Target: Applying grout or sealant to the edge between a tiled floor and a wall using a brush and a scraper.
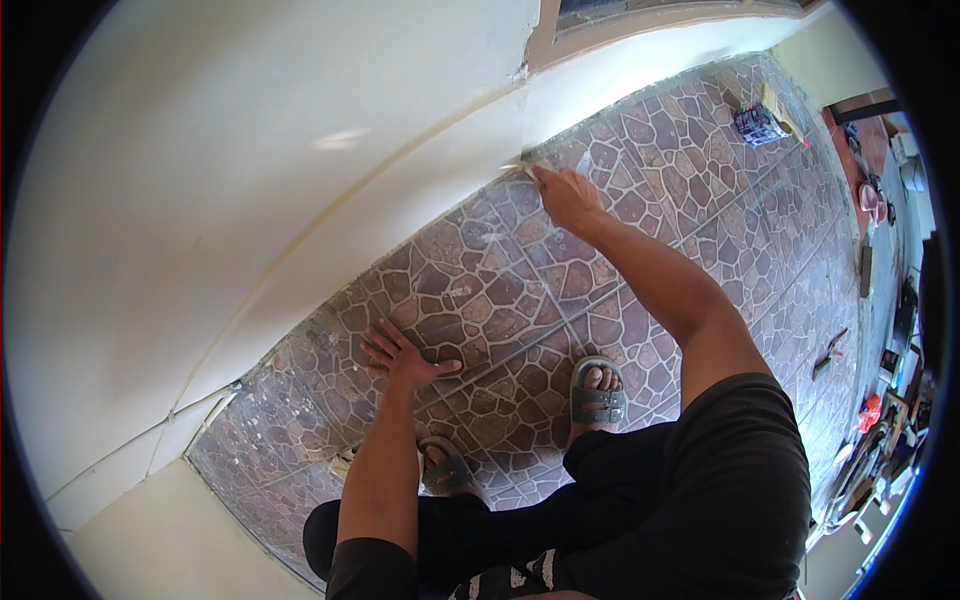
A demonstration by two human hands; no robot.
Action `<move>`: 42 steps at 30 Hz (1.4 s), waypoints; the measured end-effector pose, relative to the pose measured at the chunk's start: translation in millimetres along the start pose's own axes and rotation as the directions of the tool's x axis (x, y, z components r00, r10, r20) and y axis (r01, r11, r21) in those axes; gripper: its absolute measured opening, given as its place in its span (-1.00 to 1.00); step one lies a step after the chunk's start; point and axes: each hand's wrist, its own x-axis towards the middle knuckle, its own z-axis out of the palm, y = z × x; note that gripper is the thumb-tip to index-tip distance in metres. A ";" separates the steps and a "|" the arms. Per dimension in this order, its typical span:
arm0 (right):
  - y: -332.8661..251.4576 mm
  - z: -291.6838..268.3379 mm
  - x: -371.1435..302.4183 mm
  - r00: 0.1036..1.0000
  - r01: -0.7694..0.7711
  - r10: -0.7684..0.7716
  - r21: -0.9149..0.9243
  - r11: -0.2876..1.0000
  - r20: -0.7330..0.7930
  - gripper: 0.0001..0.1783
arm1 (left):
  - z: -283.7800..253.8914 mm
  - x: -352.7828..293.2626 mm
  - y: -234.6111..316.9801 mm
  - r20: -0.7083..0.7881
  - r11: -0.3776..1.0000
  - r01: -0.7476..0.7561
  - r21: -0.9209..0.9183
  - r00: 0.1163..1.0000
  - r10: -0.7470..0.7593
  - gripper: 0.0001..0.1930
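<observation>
My right hand (572, 200) is closed round a small tool with a pale tip (521, 168), reaching to the foot of the wall. The tool's tip is at the wall's lower edge, near the corner below the window frame; its kind is too small to make out. My left hand (405, 360) is open, fingers spread, over the stone-patterned tile floor (480, 305). Whether its palm rests on the tiles I cannot tell. The cream wall (330, 220) rises along the left, with a yellowish line running lengthwise across it.
A blue-and-white patterned container (760, 124) stands on the floor at the far right. Beside my left forearm lies a pale object (343, 462), partly hidden. My sandalled feet (598, 392) are between my arms. A tool (829, 356) lies at right, with mixed clutter (890, 430) beyond.
</observation>
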 end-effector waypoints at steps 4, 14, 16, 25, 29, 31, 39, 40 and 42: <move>-1.3 -2.3 6.9 1.000 -0.020 0.019 0.017 1.000 0.006 -0.59 | 6.0 6.0 -1.9 0.003 1.000 0.004 0.020 1.000 -0.004 0.85; -4.3 -11.4 8.1 0.998 0.058 -0.058 0.003 0.998 -0.010 -0.69 | 0.7 1.2 0.6 0.010 1.000 -0.004 -0.003 1.000 0.004 0.87; -5.5 -14.0 16.6 0.996 0.093 -0.094 -0.051 0.994 -0.009 -0.72 | 1.1 1.0 -0.7 -0.017 1.000 -0.019 -0.023 1.000 0.018 0.86; -8.7 -13.9 10.1 0.998 0.067 -0.067 -0.021 0.998 0.015 -0.72 | 2.9 2.7 -0.6 -0.029 1.000 -0.011 -0.006 1.000 0.011 0.86; -2.5 -6.3 -8.0 0.996 0.073 -0.072 -0.041 0.996 0.044 -0.71 | 1.3 1.1 1.7 0.013 1.000 0.005 0.011 1.000 -0.005 0.86; -1.5 -8.6 4.0 1.000 0.020 -0.019 0.031 0.999 -0.006 -0.65 | 0.4 1.2 1.7 0.018 1.000 0.000 0.011 1.000 0.000 0.86; 95.4 17.1 -3.8 0.986 0.013 0.004 0.101 0.995 -0.165 -0.39 | 2.6 0.9 10.3 0.008 0.999 0.006 0.042 1.000 -0.007 0.84; 103.8 10.7 -8.6 0.982 -0.093 0.108 0.104 0.990 -0.154 -0.36 | 0.6 -1.1 3.9 0.011 0.999 0.023 0.048 1.000 -0.023 0.84; 146.3 -6.0 -16.5 0.944 -0.250 0.267 0.105 0.962 -0.193 -0.32 | -3.0 -2.4 2.4 -0.009 0.999 0.016 0.042 1.000 -0.016 0.85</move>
